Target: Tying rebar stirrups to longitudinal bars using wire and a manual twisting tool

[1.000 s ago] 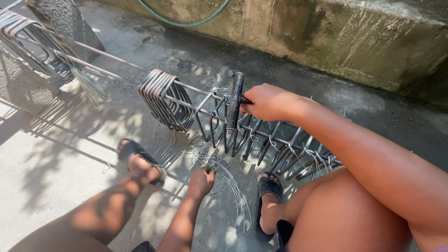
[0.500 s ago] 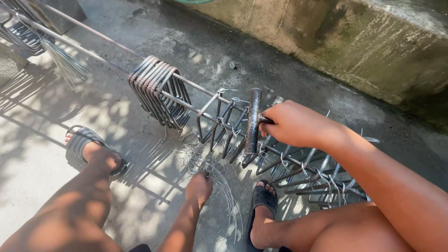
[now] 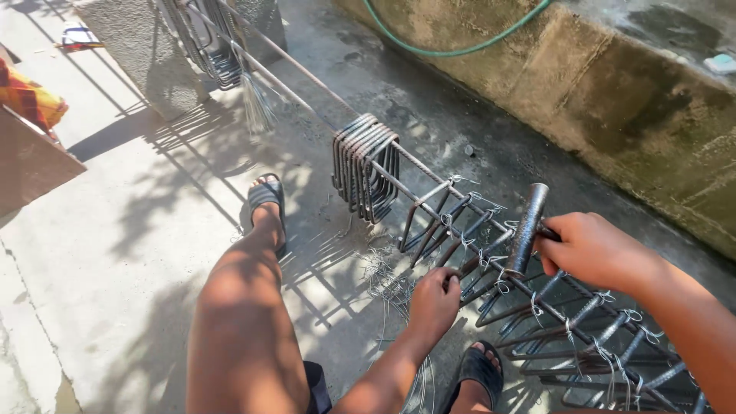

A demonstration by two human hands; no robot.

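Steel rebar cage (image 3: 537,322) lies at lower right of the frame (stirrups tied with wire), my left hand (image 3: 433,303) pinching a stirrup, my right hand (image 3: 590,249) clenched around a metal tying tool (image 3: 527,230).

Concrete floor (image 3: 130,230) under rebar cage (image 3: 491,261), loose wire (image 3: 383,280)
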